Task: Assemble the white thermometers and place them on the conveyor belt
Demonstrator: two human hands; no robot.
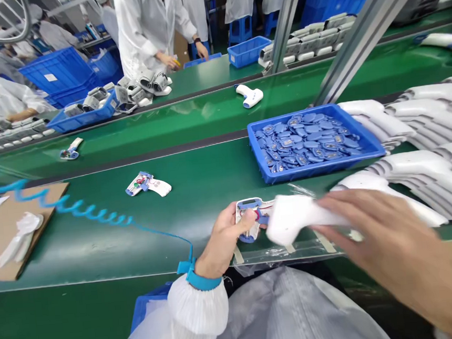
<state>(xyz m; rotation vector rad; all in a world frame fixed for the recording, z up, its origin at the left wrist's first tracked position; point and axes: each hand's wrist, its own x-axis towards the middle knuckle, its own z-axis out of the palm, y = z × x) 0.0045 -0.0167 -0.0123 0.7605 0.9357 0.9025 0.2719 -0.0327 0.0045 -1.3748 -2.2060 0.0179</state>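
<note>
My left hand [227, 235] grips an opened thermometer half [250, 220], a white and blue handheld housing with wiring and parts showing inside. My right hand [377, 225], smeared by motion, has its fingers around the handle of a white housing shell [293, 217]. That shell is close to the right side of the opened half and partly covers it; whether they touch I cannot tell. Another opened thermometer [148, 184] lies on the green bench to the left. A blue wrist strap [204, 279] with a coiled cord [75, 209] is on my left wrist.
A blue tray [324, 170] of small blue parts stands ahead. Stacked white shells [419, 168] fill the right side. Cardboard [3, 247] with white pieces lies left. Beyond, a green conveyor [189, 114] carries a thermometer [249, 95]. A metal post [368, 35] rises there; co-workers stand opposite.
</note>
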